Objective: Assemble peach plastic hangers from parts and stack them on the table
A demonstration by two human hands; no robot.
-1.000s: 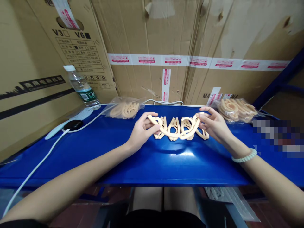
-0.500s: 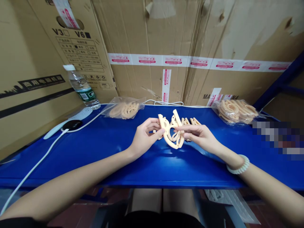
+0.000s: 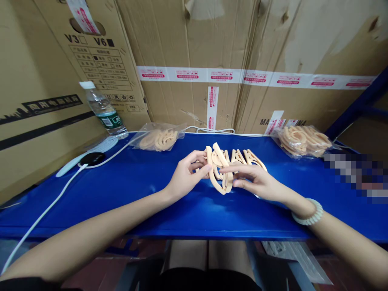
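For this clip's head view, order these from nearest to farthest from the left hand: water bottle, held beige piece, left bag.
From the left hand:
1. Held beige piece: in its fingers.
2. Left bag: behind, leftward.
3. Water bottle: farther left, toward the back.

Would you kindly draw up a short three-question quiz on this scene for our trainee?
1. Multiple choice: what do the left hand and the right hand hold between them?
A) a white cable
B) a cream-coloured curved piece
C) a hairbrush
2. True or false: the pale wristband is on the same arm as the right hand.
3. Fill in the blank: the clear bottle at the back of the blue table has a ____ cap.

Key: 1. B; 2. True; 3. white.
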